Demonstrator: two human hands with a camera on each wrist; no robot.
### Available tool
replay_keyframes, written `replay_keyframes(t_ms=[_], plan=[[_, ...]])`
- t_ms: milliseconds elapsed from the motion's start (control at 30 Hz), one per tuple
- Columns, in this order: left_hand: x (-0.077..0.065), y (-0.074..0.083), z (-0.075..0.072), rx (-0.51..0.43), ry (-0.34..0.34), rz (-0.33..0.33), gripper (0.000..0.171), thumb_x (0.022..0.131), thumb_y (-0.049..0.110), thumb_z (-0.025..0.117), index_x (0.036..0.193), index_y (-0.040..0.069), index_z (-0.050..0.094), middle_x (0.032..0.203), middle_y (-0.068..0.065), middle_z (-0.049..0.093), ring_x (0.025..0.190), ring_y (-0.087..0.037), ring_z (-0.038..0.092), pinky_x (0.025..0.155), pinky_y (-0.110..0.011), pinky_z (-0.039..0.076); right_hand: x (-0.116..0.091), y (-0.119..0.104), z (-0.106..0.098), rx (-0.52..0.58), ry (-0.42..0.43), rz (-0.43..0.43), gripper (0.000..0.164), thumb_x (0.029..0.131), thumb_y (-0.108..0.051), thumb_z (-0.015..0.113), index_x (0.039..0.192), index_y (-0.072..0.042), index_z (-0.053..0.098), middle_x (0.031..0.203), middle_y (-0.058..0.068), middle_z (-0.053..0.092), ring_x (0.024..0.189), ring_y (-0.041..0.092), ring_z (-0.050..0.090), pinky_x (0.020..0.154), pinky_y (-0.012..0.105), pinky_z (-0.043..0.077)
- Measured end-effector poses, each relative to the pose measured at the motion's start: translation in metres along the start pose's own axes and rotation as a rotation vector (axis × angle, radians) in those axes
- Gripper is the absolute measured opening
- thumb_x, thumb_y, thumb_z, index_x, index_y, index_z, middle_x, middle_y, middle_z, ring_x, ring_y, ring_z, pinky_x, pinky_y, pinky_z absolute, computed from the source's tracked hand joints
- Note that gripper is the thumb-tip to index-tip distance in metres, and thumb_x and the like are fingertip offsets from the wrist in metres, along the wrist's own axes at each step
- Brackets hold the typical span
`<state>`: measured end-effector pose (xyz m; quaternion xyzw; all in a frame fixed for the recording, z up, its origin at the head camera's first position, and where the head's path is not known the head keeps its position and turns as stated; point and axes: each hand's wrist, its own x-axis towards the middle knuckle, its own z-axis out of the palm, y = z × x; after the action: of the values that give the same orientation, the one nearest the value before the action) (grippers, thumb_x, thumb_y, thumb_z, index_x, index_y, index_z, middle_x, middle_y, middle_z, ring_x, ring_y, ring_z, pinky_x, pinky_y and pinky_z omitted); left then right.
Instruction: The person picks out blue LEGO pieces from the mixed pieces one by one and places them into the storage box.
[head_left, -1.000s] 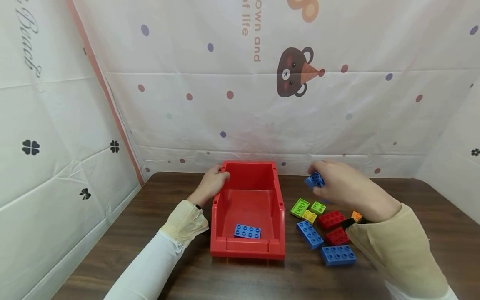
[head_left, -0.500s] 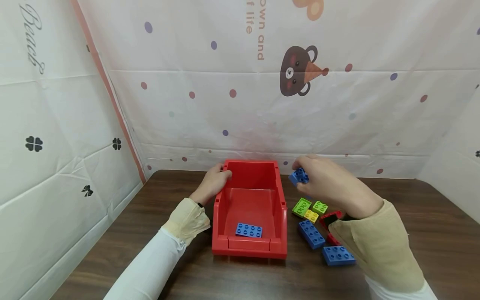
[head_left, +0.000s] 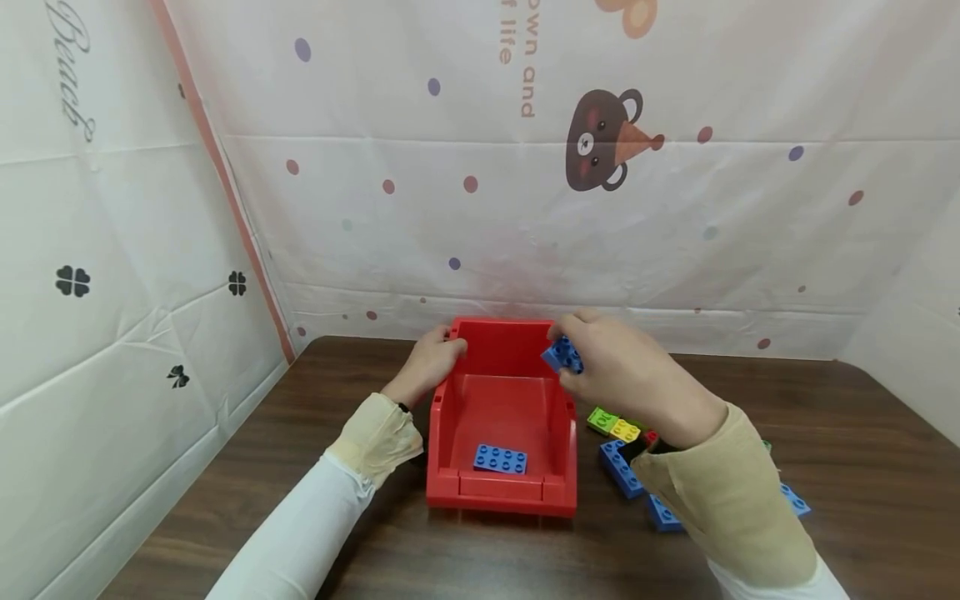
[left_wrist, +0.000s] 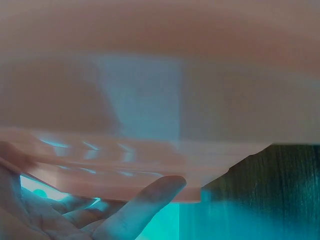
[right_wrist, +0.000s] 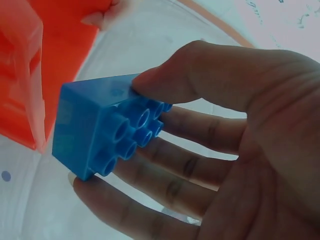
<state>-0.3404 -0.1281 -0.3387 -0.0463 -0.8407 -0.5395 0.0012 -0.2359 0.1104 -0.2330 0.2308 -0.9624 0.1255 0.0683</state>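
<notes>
My right hand pinches a blue toy building brick between thumb and fingers, its studs facing the palm in the right wrist view. In the head view this brick overlaps the right wall of an open-fronted red plastic bin. My left hand grips the bin's left wall near the back, thumb over the rim; the left wrist view shows the thumb against the bin's side. Inside the bin, near its front lip, lies another blue brick, studs up.
Right of the bin on the brown table lie a green brick, a yellow brick and a blue brick. More bricks are partly hidden under the right forearm. A printed white sheet hangs behind the table.
My right hand has carried the blue brick leftward, from above the loose bricks to the bin's right wall. The left hand keeps its grip on the bin. The head view has shifted slightly.
</notes>
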Motion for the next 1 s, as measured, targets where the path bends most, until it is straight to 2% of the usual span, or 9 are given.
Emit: replay_keyframes(t_ms=[100, 267, 433, 600, 1000], plan=[[0.000, 0.001, 0.000, 0.007, 0.001, 0.004, 0.029, 0.092, 0.018, 0.044, 0.118, 0.005, 0.049, 0.112, -0.019, 0.062, 0.089, -0.035, 0.066, 0.065, -0.038, 0.061, 0.000, -0.004, 0.002, -0.004, 0.006, -0.005, 0.046, 0.079, -0.016, 0.075, 0.121, -0.010, 0.056, 0.110, 0.008, 0.059, 0.077, 0.015, 0.059, 0.062, 0.033, 0.060], [-0.001, 0.002, 0.000, -0.004, -0.002, 0.002, 0.028, 0.093, 0.019, 0.044, 0.117, 0.005, 0.049, 0.112, -0.020, 0.061, 0.089, -0.035, 0.066, 0.066, -0.040, 0.061, 0.000, -0.007, 0.006, -0.030, 0.031, -0.029, 0.050, 0.076, -0.019, 0.078, 0.120, -0.012, 0.057, 0.110, 0.006, 0.060, 0.082, 0.017, 0.059, 0.065, 0.035, 0.061], [-0.002, 0.003, 0.000, -0.004, 0.006, 0.003, 0.028, 0.092, 0.017, 0.043, 0.115, 0.004, 0.050, 0.111, -0.020, 0.062, 0.089, -0.035, 0.066, 0.066, -0.039, 0.061, 0.002, -0.009, 0.010, -0.041, 0.047, -0.080, 0.047, 0.076, -0.018, 0.077, 0.119, -0.012, 0.058, 0.110, 0.006, 0.060, 0.084, 0.016, 0.059, 0.068, 0.036, 0.060], [-0.003, 0.002, 0.000, 0.001, 0.012, 0.000, 0.029, 0.091, 0.017, 0.043, 0.117, 0.004, 0.050, 0.109, -0.017, 0.062, 0.088, -0.034, 0.066, 0.063, -0.036, 0.061, 0.003, -0.011, 0.014, -0.039, 0.048, -0.113, 0.046, 0.076, -0.018, 0.077, 0.118, -0.013, 0.057, 0.107, 0.004, 0.059, 0.080, 0.013, 0.059, 0.065, 0.033, 0.059], [-0.003, 0.002, 0.000, -0.014, 0.003, 0.004, 0.032, 0.091, 0.017, 0.042, 0.120, 0.004, 0.049, 0.112, -0.017, 0.061, 0.090, -0.036, 0.065, 0.068, -0.042, 0.061, 0.006, -0.014, 0.022, -0.008, 0.057, -0.169, 0.049, 0.076, -0.018, 0.079, 0.120, -0.014, 0.058, 0.109, 0.003, 0.057, 0.085, 0.014, 0.058, 0.071, 0.034, 0.060]])
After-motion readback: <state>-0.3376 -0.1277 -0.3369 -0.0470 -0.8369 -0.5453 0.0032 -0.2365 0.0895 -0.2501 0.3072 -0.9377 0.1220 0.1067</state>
